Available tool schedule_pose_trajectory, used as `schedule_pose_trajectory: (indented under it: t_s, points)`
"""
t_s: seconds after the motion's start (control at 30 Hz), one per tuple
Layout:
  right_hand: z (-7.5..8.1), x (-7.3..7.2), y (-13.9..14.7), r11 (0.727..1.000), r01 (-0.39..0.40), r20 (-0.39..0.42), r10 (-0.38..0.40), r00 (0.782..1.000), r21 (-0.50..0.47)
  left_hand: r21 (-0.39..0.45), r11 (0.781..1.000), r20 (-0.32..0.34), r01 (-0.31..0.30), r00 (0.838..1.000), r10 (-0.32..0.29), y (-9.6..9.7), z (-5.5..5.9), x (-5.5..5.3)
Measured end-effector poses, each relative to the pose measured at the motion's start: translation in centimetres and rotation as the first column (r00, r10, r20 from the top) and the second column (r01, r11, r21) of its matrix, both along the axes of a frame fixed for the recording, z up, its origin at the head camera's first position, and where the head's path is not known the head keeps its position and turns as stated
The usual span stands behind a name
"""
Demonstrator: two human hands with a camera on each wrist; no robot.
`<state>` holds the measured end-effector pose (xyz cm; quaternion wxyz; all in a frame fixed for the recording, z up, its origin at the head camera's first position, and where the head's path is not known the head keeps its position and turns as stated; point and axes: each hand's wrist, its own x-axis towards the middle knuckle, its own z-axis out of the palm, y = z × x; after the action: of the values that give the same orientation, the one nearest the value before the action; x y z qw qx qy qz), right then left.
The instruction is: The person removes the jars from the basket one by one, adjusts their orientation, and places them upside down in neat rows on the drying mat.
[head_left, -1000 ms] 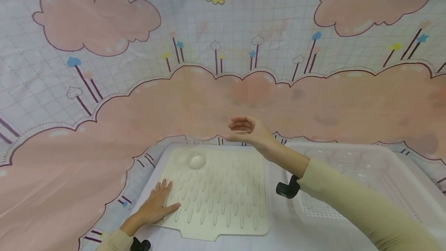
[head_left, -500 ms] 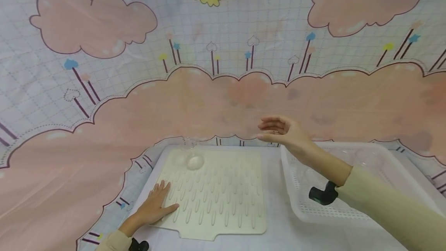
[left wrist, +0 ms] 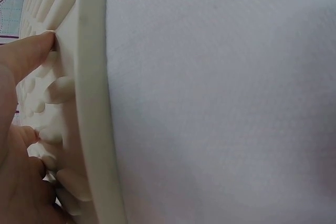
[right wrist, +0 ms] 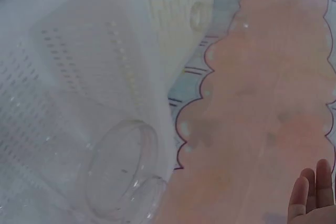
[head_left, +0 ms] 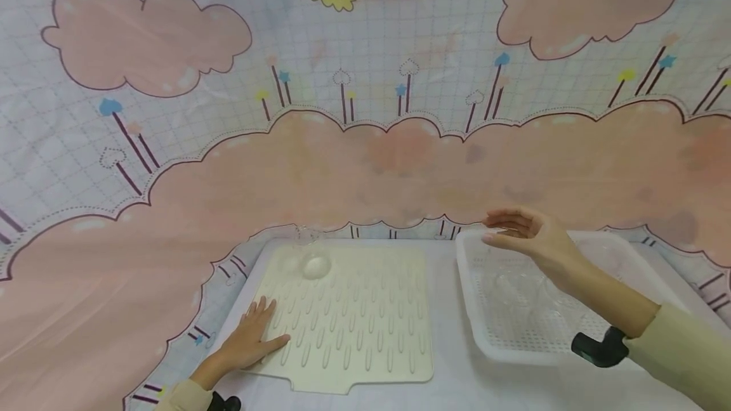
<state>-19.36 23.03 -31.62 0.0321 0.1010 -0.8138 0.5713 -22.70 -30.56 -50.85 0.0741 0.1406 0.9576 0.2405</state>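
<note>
My left hand (head_left: 245, 340) rests with spread fingers on the left edge of a cream ridged drying mat (head_left: 365, 335). The left wrist view shows its fingers (left wrist: 31, 51) touching the raised ridges. Near the mat's far left corner stands a clear, see-through cup (head_left: 316, 264); its outline is faint. Over the far left part of a white perforated basket (head_left: 476, 335) hovers my right hand (head_left: 537, 240), fingers loosely bent, holding nothing. Several clear glasses (right wrist: 121, 166) lie inside the basket, partly hidden by the right forearm in the head view.
A white cloth (head_left: 451, 309) covers the table under the mat and basket. Behind stands a patterned backdrop (head_left: 365, 170) with clouds. Black wrist cameras (head_left: 599, 347) sit on both wrists.
My right hand has moved rightward from above the mat's far side to over the basket, sinking slightly lately. My left hand stays on the mat; the view shifts a little.
</note>
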Motion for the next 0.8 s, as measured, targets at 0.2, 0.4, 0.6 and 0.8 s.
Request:
schedule_pose_trajectory:
  t_s: [0.2, 0.4, 0.6, 0.8]
  points:
    - [-1.5, 1.7, 3.0, 0.996, 0.079, -0.042, -0.078, 0.996, 0.04, 0.014, 1.0, -0.025, 0.004, 1.0, -0.004, -0.2, -0.7, -0.2]
    - [-3.4, 3.1, 6.0, 0.985, 0.168, -0.061, -0.165, 0.984, 0.045, 0.019, 1.0, -0.041, 0.014, 0.999, -0.013, 0.1, -0.1, -0.1]
    - [-5.2, 4.3, 8.4, 0.98, 0.178, -0.042, -0.182, 0.982, -0.094, -0.018, 1.0, 0.018, 0.006, 1.0, -0.005, 0.5, 1.0, 0.3]
    - [-6.9, 5.1, 9.9, 0.96, 0.161, -0.019, -0.17, 0.985, -0.229, -0.047, 0.999, 0.029, 0.007, 1.0, -0.006, 0.5, 1.0, 0.3]
